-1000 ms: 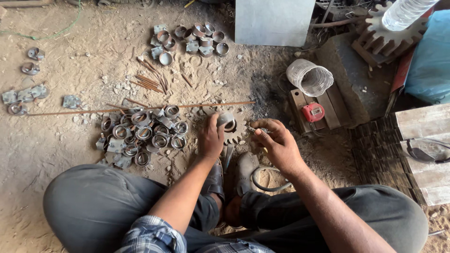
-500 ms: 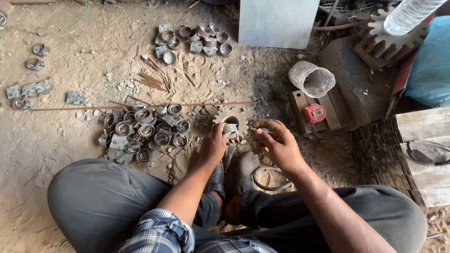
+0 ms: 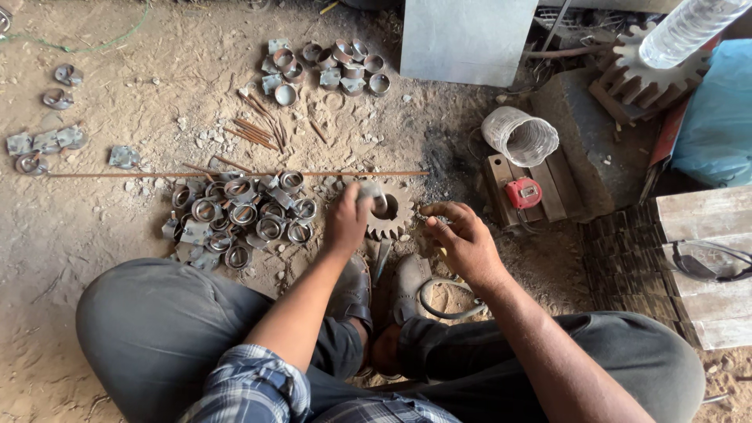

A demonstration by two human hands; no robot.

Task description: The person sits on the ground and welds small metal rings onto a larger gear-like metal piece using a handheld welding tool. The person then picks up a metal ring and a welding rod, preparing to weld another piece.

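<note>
My left hand [image 3: 347, 222] pinches a small grey metal ring piece [image 3: 370, 190] at the left rim of a rusty toothed gear [image 3: 394, 216] lying flat on the dirt. My right hand [image 3: 464, 240] hovers just right of the gear, fingers curled. A thin yellowish stick [image 3: 442, 252] shows under its palm. A heap of similar metal rings [image 3: 239, 215] lies left of my left hand. My shoes [image 3: 411, 278] are just below the gear.
A long thin rod [image 3: 235, 174] lies across the ground above the heap. More rings [image 3: 329, 66] and rusty nails [image 3: 254, 129] lie farther up. At right are a wire-mesh cylinder [image 3: 521, 135], a red tape measure [image 3: 523, 192] on wooden blocks, a large gear [image 3: 642, 74] and planks [image 3: 705, 266].
My left hand has shifted slightly up and left at the gear, keeping the ring piece. My right hand has barely moved.
</note>
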